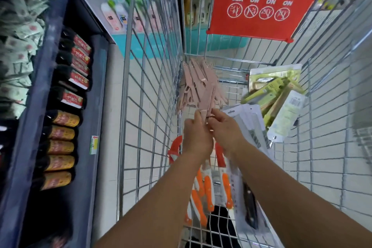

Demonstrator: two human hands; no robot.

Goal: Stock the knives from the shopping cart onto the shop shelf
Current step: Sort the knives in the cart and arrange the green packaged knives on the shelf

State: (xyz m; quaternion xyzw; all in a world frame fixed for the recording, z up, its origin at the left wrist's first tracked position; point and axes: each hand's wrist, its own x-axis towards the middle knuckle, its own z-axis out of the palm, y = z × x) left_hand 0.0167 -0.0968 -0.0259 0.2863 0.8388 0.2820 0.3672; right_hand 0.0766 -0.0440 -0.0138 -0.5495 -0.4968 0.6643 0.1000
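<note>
Inside wire shopping cart (pixel 153 78), left hand (pixel 196 137) and right hand (pixel 225 129) fingers both pinch one pink knife (pixel 208 100), long axis pointing away beyond fingertips toward pink knife pile (pixel 198 80).

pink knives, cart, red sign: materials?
Pink knives: likely matte plastic, at least the covers; uniform dull pink, no shine. Blades not visible.
Cart: metal wire, bright plated finish; thin silvery grid with highlights.
Red sign: probably rigid plastic sheet, smooth semi-matte; flat, white printed icons, clipped to the wire.
</note>
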